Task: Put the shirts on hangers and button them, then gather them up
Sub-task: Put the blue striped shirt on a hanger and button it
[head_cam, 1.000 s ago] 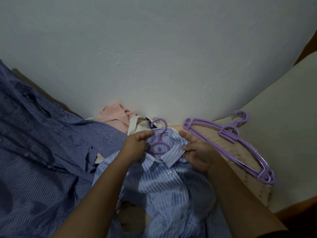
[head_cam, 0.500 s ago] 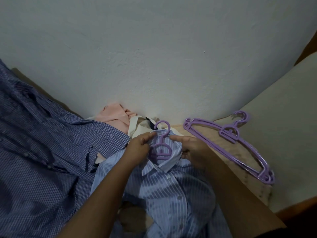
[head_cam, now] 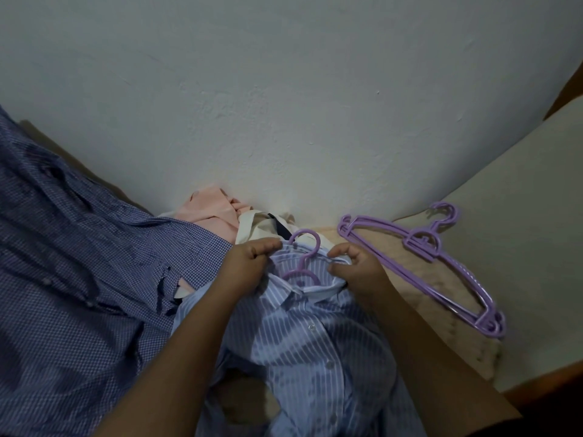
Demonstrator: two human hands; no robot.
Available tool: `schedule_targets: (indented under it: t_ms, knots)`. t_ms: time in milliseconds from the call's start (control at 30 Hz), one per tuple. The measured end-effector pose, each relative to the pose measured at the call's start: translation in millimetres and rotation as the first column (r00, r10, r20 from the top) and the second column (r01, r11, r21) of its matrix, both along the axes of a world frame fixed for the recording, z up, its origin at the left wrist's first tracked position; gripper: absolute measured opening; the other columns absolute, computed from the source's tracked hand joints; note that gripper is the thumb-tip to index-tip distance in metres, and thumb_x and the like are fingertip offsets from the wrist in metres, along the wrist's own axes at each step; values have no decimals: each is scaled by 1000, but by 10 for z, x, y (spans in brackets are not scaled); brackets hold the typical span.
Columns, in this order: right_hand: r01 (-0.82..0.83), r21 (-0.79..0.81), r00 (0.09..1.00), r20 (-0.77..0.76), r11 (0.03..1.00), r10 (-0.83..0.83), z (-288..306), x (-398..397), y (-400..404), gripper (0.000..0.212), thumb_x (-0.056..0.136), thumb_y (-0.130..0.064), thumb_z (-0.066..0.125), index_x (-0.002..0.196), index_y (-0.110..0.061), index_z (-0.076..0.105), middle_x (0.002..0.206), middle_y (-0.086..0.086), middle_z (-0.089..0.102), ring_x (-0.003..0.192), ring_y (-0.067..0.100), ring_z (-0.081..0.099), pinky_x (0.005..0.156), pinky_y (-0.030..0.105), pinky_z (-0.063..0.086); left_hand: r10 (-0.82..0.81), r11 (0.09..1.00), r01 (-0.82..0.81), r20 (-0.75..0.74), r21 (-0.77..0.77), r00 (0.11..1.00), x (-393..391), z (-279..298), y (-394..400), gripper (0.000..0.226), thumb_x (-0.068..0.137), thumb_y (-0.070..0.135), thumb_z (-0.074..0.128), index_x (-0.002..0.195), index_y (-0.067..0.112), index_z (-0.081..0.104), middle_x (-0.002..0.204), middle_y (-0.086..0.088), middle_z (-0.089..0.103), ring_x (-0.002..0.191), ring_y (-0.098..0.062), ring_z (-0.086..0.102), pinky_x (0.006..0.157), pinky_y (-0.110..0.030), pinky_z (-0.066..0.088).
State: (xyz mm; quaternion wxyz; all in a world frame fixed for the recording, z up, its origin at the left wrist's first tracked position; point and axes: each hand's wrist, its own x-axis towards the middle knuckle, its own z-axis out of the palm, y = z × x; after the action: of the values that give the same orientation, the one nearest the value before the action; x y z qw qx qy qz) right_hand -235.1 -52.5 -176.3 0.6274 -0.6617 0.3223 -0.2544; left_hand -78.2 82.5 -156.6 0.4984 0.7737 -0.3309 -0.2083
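The head view shows the striped shirt (head_cam: 312,348) lying front-up on the bed (head_cam: 523,247) with a purple hanger (head_cam: 304,263) inside it, hook poking out at the collar (head_cam: 315,287). The left hand (head_cam: 249,266) pinches the collar's left side, and the right hand (head_cam: 356,269) pinches its right side. By my reading, hanging this shirt is nearly done; some buttons look fastened, the top one unclear. The checked shirt (head_cam: 79,279), pink shirt (head_cam: 211,209) and cream shirt (head_cam: 252,228) remain, as do 2 or more spare hangers (head_cam: 441,269). The hanger's shoulders are hidden; the lower placket is cut off.
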Motion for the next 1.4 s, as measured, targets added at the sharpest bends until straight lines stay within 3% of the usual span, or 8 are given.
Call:
schedule_targets:
  t_ms: [167, 400, 533, 667, 800, 867, 1233, 1400]
  knots:
    - [-42, -409, 983, -182, 912, -36, -22, -10, -24, 30, 91, 6, 47, 86, -9, 73, 106, 6, 55, 93, 9, 50, 77, -1, 32, -180, 981, 160, 224, 108, 958, -9, -20, 27, 42, 90, -11, 43, 102, 13, 75, 119, 8, 61, 107, -12, 58, 78, -4, 42]
    - [-342, -584, 905, -415, 736, 91, -101, 8, -187, 41, 96, 6, 37, 136, -1, 42, 140, 17, 45, 130, 27, 44, 103, 10, 20, -254, 955, 165, 389, 248, 885, -4, 74, -26, 46, 90, -3, 48, 130, 15, 58, 137, -2, 54, 124, -20, 49, 84, -10, 29]
    - [-235, -533, 940, -336, 812, 52, -44, 47, -217, 38, 95, 5, 36, 126, -1, 55, 129, 12, 56, 118, 21, 52, 94, 6, 28, -250, 963, 188, 373, 194, 893, 28, 82, -67, 46, 86, -7, 48, 127, 9, 58, 137, -4, 53, 114, -14, 49, 77, -10, 31]
    - [-32, -300, 974, -225, 953, -38, -11, 120, -275, 34, 92, 4, 40, 74, -14, 63, 84, 3, 60, 66, 18, 54, 49, 12, 45, -145, 981, 95, 306, 172, 941, 114, -36, -110, 41, 91, 4, 51, 130, 16, 59, 139, 5, 52, 113, -6, 46, 85, -12, 32]
    - [-114, 64, 928, -350, 991, 130, -57, 194, -386, 20, 95, -13, 49, 111, -12, 60, 91, 11, 55, 59, 21, 54, 48, 26, 49, -265, 939, 215, 166, 267, 950, 235, -106, -123, 66, 76, 33, 78, 135, 18, 53, 129, 13, 51, 114, -8, 51, 91, -20, 40]
    - [-240, 105, 903, -341, 965, 262, -146, 187, -494, 48, 88, -13, 61, 134, -12, 47, 105, 14, 57, 70, 22, 58, 60, 29, 52, -313, 915, 254, 156, 312, 937, 294, -156, -166, 86, 65, 36, 86, 140, 17, 48, 135, 9, 49, 115, -4, 46, 91, -18, 39]
    - [-200, -462, 933, -359, 864, 24, -318, 506, -661, 56, 76, -34, 75, 125, -13, 57, 127, 7, 56, 116, 24, 53, 101, 38, 42, -229, 958, 165, 280, 233, 932, 377, -410, -393, 68, 64, 42, 84, 124, 20, 62, 118, 7, 55, 105, -6, 52, 87, -18, 42]
    - [-295, -637, 909, -417, 712, 4, -244, 707, -585, 92, 69, -39, 79, 145, -21, 30, 141, 2, 44, 129, 21, 39, 104, 40, 29, -178, 974, 132, 254, 186, 951, 362, -453, -434, 66, 63, 59, 76, 119, 26, 64, 110, 10, 59, 95, 0, 56, 76, -17, 46]
